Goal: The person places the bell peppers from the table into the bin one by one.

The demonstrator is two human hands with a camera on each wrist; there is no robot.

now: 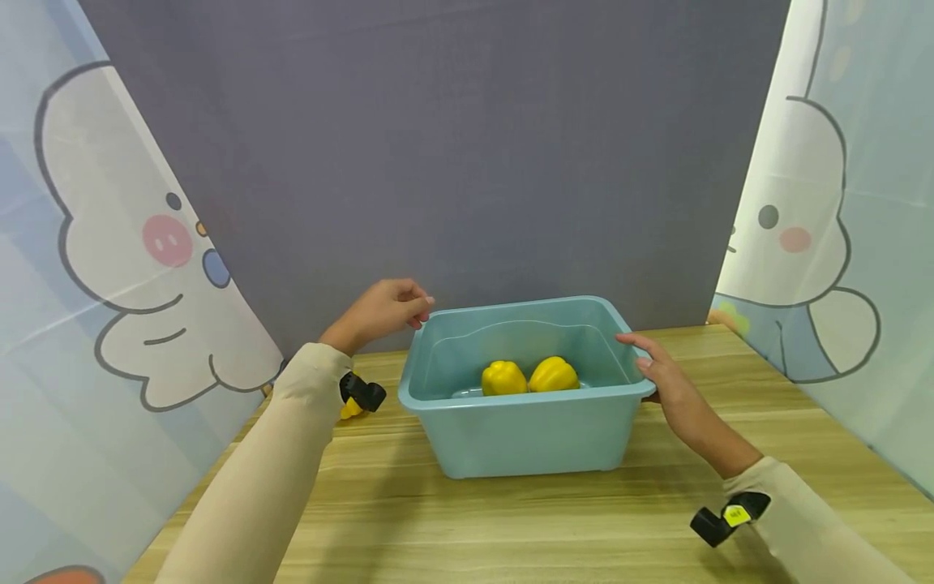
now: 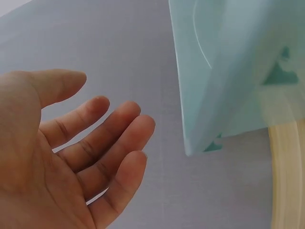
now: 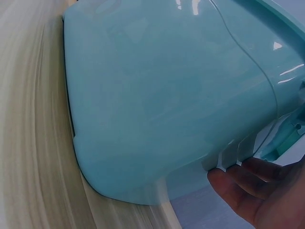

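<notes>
A light blue plastic tub (image 1: 525, 434) stands on the table with two yellow bell peppers in it, one pepper (image 1: 503, 378) left of the other pepper (image 1: 554, 374). My right hand (image 1: 674, 393) grips the tub's right rim. In the right wrist view, fingertips (image 3: 220, 177) press against the outer wall below that rim, while the thumb lies over the top in the head view. Just off the tub's back left corner, my left hand (image 1: 387, 311) hovers with loosely bent fingers. The left wrist view shows its palm (image 2: 43, 171) holding nothing, apart from the tub wall (image 2: 209, 95).
Partly hidden behind the left wrist, a small yellow object (image 1: 350, 409) lies on the wooden table (image 1: 496, 527). A grey curtain (image 1: 452, 162) closes off the back. Cartoon-printed curtains (image 1: 117, 243) hang along both sides.
</notes>
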